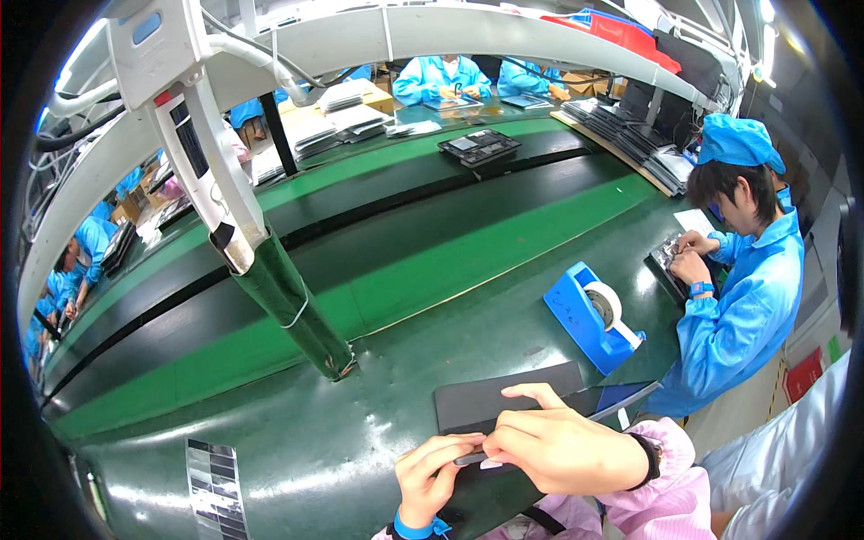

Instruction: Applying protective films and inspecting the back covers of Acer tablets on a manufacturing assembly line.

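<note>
Now my two hands meet over a dark panel (pixel 504 403) on the green tabletop (pixel 297 468): left hand (pixel 430 475) and right hand (pixel 562 445) pinching a small white strip (pixel 490 464). It could stick crooked, I judge.

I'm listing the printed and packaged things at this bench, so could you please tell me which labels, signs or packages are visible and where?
Label strip: stuck on the green bench at lower left, a long silvery rectangle of dark squares.
Sign: low at the right edge, a red rectangle.
Cardboard boxes: at the far end beyond the belt, brown.
Paper sheet: beside the co-worker's hands, white.
</note>
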`<state>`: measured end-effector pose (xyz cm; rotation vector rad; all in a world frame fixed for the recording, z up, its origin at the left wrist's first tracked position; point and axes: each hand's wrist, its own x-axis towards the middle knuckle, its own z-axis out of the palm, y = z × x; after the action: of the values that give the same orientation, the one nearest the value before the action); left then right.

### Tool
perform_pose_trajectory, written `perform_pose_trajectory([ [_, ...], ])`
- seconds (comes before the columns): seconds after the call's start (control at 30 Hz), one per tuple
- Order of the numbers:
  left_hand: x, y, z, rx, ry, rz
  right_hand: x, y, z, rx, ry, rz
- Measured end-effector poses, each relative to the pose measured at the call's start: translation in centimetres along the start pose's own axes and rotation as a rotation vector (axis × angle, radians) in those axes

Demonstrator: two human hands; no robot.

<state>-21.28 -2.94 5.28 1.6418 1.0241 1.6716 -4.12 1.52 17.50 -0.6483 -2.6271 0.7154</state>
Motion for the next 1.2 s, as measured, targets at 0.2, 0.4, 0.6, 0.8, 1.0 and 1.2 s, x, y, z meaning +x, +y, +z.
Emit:
perform_pose_trajectory([
  [0.2,-0.2,-0.2,0.2,0.012,0.011,0.005,0.2,0.4,0.2,-0.042,-0.009,-0.005],
  [0.4,-0.1,-0.1,0.1,0.046,0.011,0.006,0.7,0.3,0.5,-0.183,0.043,0.013],
  [0.6,0.0,-0.4,0.2,0.003,0.021,0.001,0.0,0.4,1.3,-0.354,0.198,0.168],
  [0.8,-0.2,-0.5,0.6,-0.059,0.001,-0.002,-2.6,0.2,4.2,-0.429,0.581,-0.024],
  [1.0,-0.3,-0.7,0.4,-0.065,0.002,0.005,-1.3,0.3,5.2,-0.406,0.616,0.054],
  [1.2,-0.5,-0.4,0.0,-0.051,0.018,0.020,-0.9,0.3,4.7,-0.430,0.486,0.012],
])
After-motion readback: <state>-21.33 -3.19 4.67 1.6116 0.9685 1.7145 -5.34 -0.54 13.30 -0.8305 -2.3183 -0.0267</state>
